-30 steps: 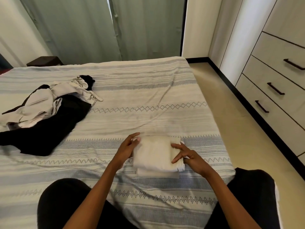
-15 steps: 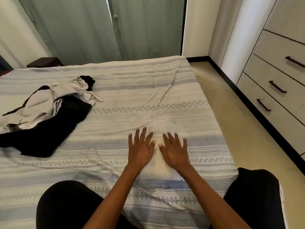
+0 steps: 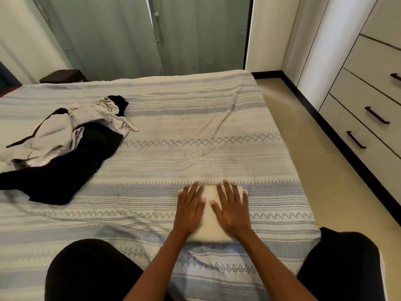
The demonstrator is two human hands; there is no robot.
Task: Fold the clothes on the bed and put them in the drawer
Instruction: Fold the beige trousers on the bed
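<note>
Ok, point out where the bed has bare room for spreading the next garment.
Free: the striped bedspread between the black and beige clothes heap and the bed's right edge, beyond the hands. Crowded: the left side under that heap, and the near edge where both hands press the folded white cloth.

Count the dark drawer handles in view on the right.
3 dark bar handles on the pale drawer fronts: uppermost, cut by the frame edge; middle; lowest. More may lie out of frame.

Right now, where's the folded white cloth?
Head view, lower centre: folded white cloth lies on the striped bedspread near its front edge, under the flat left hand and right hand.
</note>
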